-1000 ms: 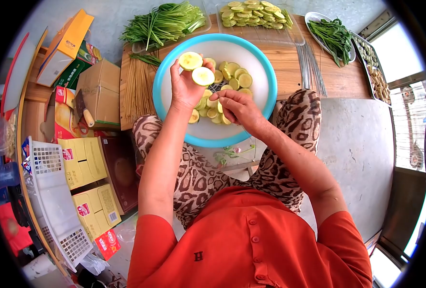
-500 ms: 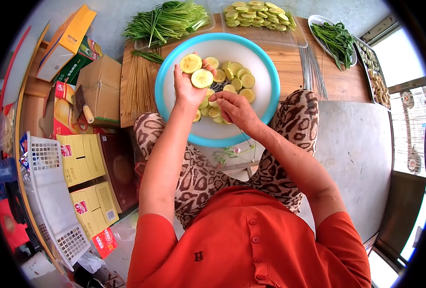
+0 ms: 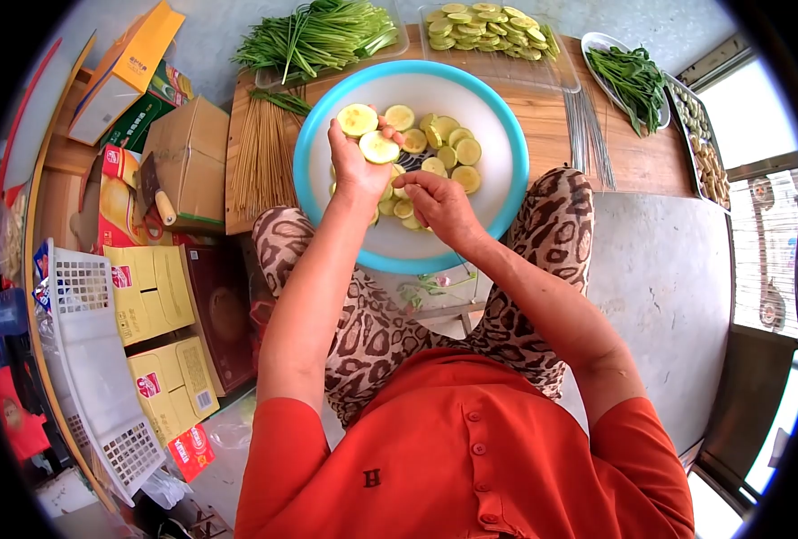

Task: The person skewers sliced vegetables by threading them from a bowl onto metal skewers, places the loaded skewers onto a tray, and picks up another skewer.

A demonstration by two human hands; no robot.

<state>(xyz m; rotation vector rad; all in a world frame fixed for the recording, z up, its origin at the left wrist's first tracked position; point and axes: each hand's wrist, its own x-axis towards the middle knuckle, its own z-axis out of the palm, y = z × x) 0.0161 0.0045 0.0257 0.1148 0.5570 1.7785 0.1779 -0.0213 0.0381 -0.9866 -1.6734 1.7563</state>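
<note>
My left hand (image 3: 356, 175) is raised over the blue-rimmed basin (image 3: 521, 166). It holds two round zucchini slices, an upper slice (image 3: 357, 119) and a lower slice (image 3: 379, 148), lying against its fingers. Just to the right, my right hand (image 3: 442, 205) is closed in a pinch close to the left palm. A thin dark line by its wrist looks like a skewer in its grip, mostly hidden by the hand. Several loose zucchini slices (image 3: 467, 151) lie in the basin, partly covered by both hands.
Bamboo skewers (image 3: 267, 148) lie left of the basin, metal skewers (image 3: 589, 135) right of it. Behind are garlic chives (image 3: 318, 40), a tray of stacked slices (image 3: 489, 31) and a plate of leafy greens (image 3: 628, 81). A cleaver (image 3: 155, 193) rests by cartons at left.
The view shifts slightly. Both hands keep nearly the same pose over the basin, and the two slices stay in the left hand.
</note>
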